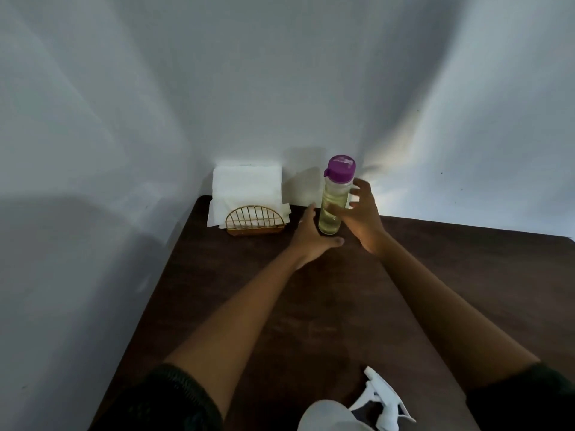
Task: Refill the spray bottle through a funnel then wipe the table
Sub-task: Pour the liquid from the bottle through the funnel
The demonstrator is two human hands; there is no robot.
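A clear bottle with a purple cap and pale yellow liquid stands upright at the far edge of the dark brown table. My left hand is at its base on the left, fingers spread, touching or nearly touching it. My right hand is beside the bottle's right side, fingers apart, not closed around it. A white spray trigger head lies at the near edge. Beside it a pale grey rounded shape, perhaps the funnel or the spray bottle's top, is cut off by the frame.
A gold wire napkin holder with white paper napkins stands at the far left corner of the table, against the white wall. The table's left edge runs diagonally close to the wall.
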